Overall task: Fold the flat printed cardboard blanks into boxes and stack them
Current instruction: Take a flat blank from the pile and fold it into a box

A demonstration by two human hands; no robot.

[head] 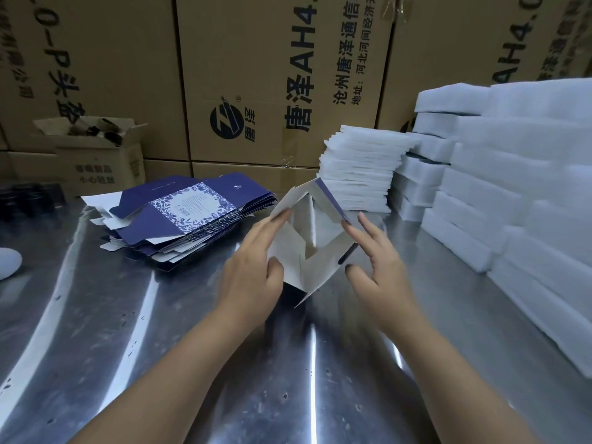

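A half-opened cardboard box (307, 238) is held above the steel table (128, 331), its white inside facing me and a dark blue outer panel showing at its top right edge. My left hand (253, 270) grips its left wall, thumb inside and fingers outside. My right hand (378, 267) holds the right side, fingers spread along the wall. Left of the hands lies a messy pile of flat blue blanks (185, 216) with a floral white panel on top.
White foam sheets (358, 168) are stacked behind the box, and taller white foam stacks (512, 174) fill the right side. Large brown cartons (256, 75) wall off the back. A small open carton (96, 155) and dark jars (28, 200) sit far left.
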